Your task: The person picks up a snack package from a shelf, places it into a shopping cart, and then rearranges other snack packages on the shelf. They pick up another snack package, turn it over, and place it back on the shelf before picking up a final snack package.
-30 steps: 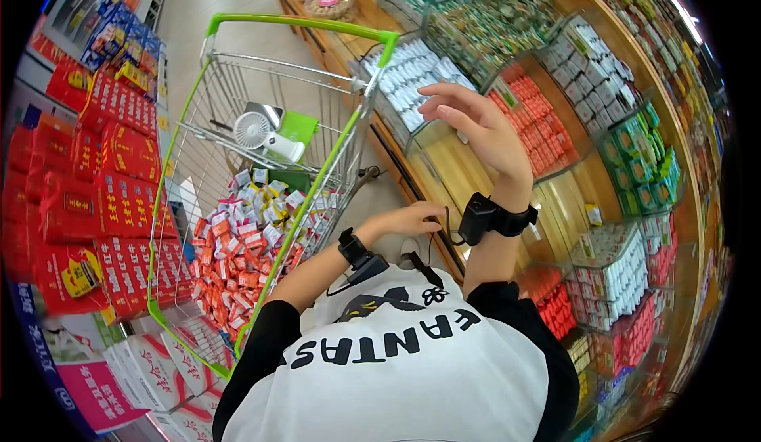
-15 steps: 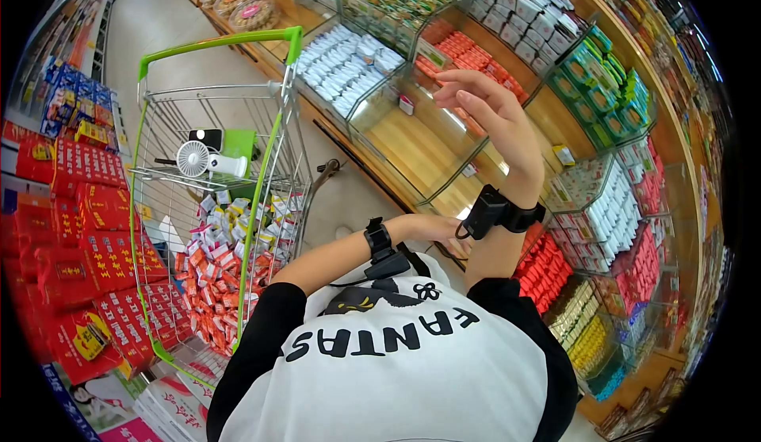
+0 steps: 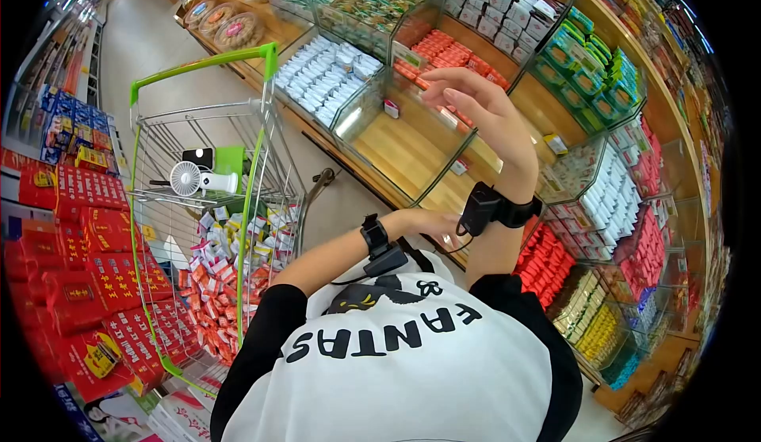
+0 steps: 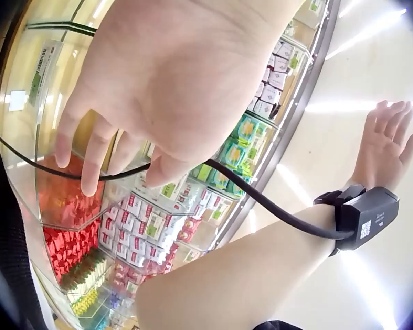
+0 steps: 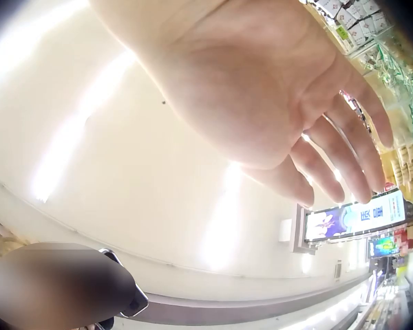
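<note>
In the head view the right hand (image 3: 487, 113) is raised in front of the bins, fingers apart and slightly bent, holding nothing. A black device (image 3: 479, 210) is strapped to its wrist. Below it, the left hand (image 3: 428, 223) reaches across the torso close to that device; its fingertips are partly hidden. In the left wrist view the left hand (image 4: 172, 75) has loosely extended fingers beside a black cable (image 4: 261, 199) that runs to the device; contact with the cable cannot be told. The right wrist view shows the right hand (image 5: 261, 96) with spread fingers and nothing in it.
A shopping cart (image 3: 247, 283) at left carries wrapped packets (image 3: 214, 291), a white fan (image 3: 186, 179) and a dark device. Red boxes (image 3: 95, 244) are stacked beyond it. Clear-walled bins (image 3: 325, 73) of packets line the right, beside one bare wooden compartment (image 3: 396, 145).
The head view has turned, so the cart and bins lie farther left. The left hand has come nearer the right wrist; the right hand stays raised with its fingers apart.
</note>
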### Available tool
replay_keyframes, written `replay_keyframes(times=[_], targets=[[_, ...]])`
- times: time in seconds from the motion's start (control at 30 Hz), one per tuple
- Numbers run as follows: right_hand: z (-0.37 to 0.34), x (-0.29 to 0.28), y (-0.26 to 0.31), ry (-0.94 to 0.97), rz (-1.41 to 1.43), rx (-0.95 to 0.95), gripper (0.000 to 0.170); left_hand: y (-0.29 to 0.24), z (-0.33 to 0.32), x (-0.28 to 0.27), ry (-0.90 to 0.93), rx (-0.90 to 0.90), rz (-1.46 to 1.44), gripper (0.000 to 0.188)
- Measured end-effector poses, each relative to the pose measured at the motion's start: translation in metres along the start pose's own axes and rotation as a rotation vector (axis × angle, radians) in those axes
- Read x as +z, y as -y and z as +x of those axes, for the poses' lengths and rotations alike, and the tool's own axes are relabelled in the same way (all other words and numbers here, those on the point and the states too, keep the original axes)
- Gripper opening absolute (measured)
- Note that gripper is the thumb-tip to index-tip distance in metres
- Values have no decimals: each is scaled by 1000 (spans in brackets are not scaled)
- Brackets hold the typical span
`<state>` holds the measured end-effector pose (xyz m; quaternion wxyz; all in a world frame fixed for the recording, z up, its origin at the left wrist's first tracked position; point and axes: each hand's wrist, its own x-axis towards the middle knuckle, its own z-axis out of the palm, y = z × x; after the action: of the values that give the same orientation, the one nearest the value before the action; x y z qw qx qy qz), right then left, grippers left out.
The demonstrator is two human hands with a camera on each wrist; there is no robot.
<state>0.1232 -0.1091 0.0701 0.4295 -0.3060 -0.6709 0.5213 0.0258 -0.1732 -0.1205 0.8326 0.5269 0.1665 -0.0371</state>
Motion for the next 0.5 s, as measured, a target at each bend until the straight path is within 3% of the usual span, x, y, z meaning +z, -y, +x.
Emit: replay_keyframes(times=[0.1, 0.33, 0.4, 0.5], targets=[[-3, -10, -2, -6, -27, -8, 25, -17, 1, -1, -37, -15, 55, 35], [-21, -45, 1, -88, -76, 25, 26, -3, 47, -18, -11, -74, 53, 34], [-26, -58, -1, -117, -44, -20, 25, 0, 61, -23, 140, -29, 180, 42], [-30, -76, -2, -196, -77, -6, 25, -3, 72, -19, 173, -88, 160, 43]])
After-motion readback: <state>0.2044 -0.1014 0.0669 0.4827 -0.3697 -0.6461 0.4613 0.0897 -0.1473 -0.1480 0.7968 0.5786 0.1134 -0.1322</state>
